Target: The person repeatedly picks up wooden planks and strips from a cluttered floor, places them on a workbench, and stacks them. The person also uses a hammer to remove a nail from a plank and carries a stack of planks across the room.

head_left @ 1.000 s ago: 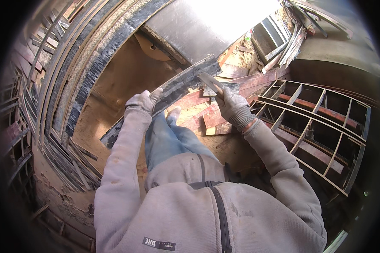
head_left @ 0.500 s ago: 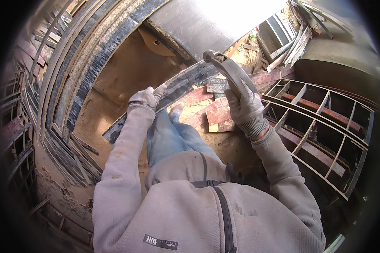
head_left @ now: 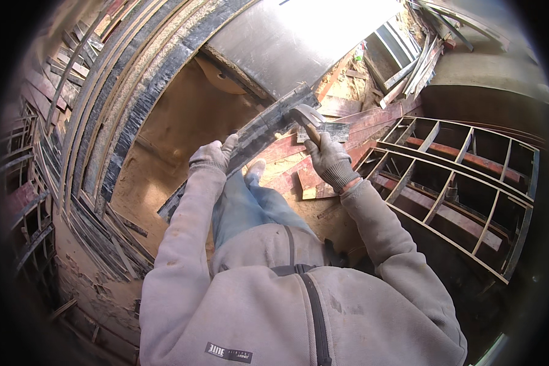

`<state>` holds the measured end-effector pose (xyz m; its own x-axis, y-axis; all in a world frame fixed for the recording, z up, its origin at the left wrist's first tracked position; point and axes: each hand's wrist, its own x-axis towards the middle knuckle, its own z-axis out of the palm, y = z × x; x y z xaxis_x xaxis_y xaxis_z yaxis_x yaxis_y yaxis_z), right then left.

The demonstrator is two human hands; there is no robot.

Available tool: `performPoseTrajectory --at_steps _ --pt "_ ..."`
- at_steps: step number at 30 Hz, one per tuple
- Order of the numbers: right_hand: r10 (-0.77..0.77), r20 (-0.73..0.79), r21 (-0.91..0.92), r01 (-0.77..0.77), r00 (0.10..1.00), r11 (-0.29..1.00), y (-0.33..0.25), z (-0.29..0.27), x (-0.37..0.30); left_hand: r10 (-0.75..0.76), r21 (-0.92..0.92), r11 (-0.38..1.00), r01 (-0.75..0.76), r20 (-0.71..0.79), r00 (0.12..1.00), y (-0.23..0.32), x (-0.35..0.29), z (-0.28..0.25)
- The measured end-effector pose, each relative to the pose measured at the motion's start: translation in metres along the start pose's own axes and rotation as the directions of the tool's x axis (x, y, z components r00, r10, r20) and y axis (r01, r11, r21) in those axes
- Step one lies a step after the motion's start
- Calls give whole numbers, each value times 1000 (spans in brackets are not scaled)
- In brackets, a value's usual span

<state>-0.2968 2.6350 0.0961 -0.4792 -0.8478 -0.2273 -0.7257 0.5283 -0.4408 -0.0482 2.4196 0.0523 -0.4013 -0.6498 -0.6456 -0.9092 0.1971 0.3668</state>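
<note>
My gloved left hand point(head_left: 213, 154) grips a long dark board point(head_left: 259, 137) by its near side, fingers wrapped over the edge. The board slants from beside my left forearm up toward a bright sheet-topped table. In my gloved right hand point(head_left: 331, 160) is a claw hammer point(head_left: 307, 116), held by its wooden handle close under the metal head. The hammer head lies against or just over the board's far end; exact contact cannot be made out. Below the hammer, a short dark board piece point(head_left: 330, 132) rests on reddish planks point(head_left: 314, 181).
A large smooth-topped table point(head_left: 256, 49) stands ahead. Curved layered wooden forms point(head_left: 125, 110) arch on the left, with loose strips point(head_left: 97, 229) beneath. Ribbed wooden frames point(head_left: 463, 183) lie at the right. Scrap timber point(head_left: 418, 67) is heaped at the far right.
The hammer has come down and left from a raised position to the board's far end. Head and view have shifted slightly. My left hand keeps its grip on the board.
</note>
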Motion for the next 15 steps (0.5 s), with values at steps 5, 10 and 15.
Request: performPoseTrajectory --at_steps 5,10,15 --pt "-34 -93 97 43 995 994 -15 -2 10 15 -64 998 -16 -23 1000 -10 23 10" --pt "106 309 798 -318 945 512 -44 -90 -10 59 -459 860 224 525 849 -48 52 32" --pt "-390 102 989 -135 915 -57 -53 -161 -15 988 -543 50 838 148 36 -72 51 41"
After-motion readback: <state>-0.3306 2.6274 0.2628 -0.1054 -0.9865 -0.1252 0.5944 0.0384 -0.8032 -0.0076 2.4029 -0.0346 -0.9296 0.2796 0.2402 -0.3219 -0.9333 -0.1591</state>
